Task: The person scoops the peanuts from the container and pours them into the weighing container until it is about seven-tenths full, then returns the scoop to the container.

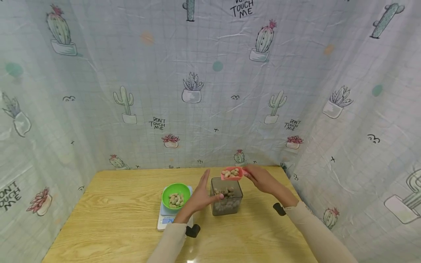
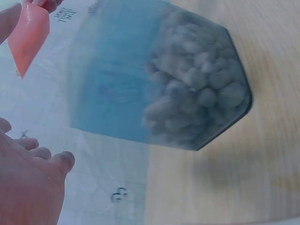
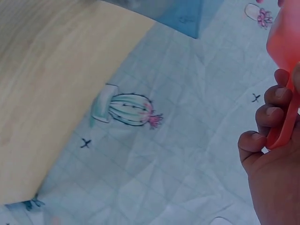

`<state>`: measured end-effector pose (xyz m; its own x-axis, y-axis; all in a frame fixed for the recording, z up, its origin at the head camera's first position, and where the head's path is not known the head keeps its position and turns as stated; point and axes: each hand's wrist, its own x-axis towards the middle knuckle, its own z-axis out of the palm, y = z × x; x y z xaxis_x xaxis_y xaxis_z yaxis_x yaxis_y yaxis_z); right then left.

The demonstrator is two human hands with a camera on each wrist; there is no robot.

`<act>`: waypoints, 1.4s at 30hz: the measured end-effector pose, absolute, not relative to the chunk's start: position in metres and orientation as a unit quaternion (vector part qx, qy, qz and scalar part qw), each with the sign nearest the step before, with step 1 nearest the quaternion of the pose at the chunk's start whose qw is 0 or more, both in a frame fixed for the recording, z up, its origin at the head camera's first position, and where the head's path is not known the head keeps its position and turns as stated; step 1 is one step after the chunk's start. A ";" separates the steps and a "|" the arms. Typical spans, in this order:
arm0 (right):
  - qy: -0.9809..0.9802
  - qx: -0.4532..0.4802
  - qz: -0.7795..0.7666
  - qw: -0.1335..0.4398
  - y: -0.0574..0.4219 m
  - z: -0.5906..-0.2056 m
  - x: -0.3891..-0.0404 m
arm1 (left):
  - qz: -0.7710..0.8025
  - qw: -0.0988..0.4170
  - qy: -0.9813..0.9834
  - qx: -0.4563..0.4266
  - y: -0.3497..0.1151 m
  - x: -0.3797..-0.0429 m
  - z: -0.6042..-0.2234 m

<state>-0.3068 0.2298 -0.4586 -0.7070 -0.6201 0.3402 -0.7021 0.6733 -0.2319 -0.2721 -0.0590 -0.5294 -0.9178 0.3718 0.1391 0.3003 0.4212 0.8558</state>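
Note:
My right hand point(image 1: 261, 179) grips the handle of a pink scoop point(image 1: 226, 178) loaded with peanuts, above the back rim of a dark see-through square container point(image 1: 227, 210). Several fingers curl round the scoop's handle in the right wrist view, where the scoop point(image 3: 285, 40) is partly cut off. The container is part filled with peanuts point(image 2: 197, 79). My left hand point(image 1: 200, 197) is beside the container's left side, its fingers straight and its thumb stretched across the container's front in the head view. Nothing lies in its grasp.
Left of my left hand, a green bowl point(image 1: 167, 191) with some peanuts point(image 1: 176, 199) sits on a white digital scale point(image 1: 164, 221) with a lit display. All stand on a wooden table point(image 1: 118, 219). A cactus-print curtain point(image 1: 210, 120) hangs behind and at both sides.

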 end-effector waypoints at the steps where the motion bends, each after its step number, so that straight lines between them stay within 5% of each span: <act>1: -0.906 0.367 0.175 0.119 0.229 -0.456 -0.307 | 0.498 0.033 0.844 0.198 -0.060 -0.271 -0.526; 22: -0.909 0.360 0.194 0.081 0.189 -0.438 -0.311 | 0.488 -0.015 0.855 0.173 -0.122 -0.251 -0.491; 32: -0.895 0.387 0.205 0.084 0.154 -0.446 -0.310 | 0.452 -0.058 0.879 0.139 -0.169 -0.247 -0.509; 42: -0.903 0.384 0.184 0.055 0.119 -0.462 -0.310 | 0.452 -0.038 0.884 0.116 -0.194 -0.243 -0.538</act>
<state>-0.3102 0.1189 -0.4618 -0.6988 -0.6737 0.2404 -0.7140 0.6369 -0.2908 -0.2433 -0.1940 -0.5380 -0.9704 0.1704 0.1709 0.2383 0.5643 0.7905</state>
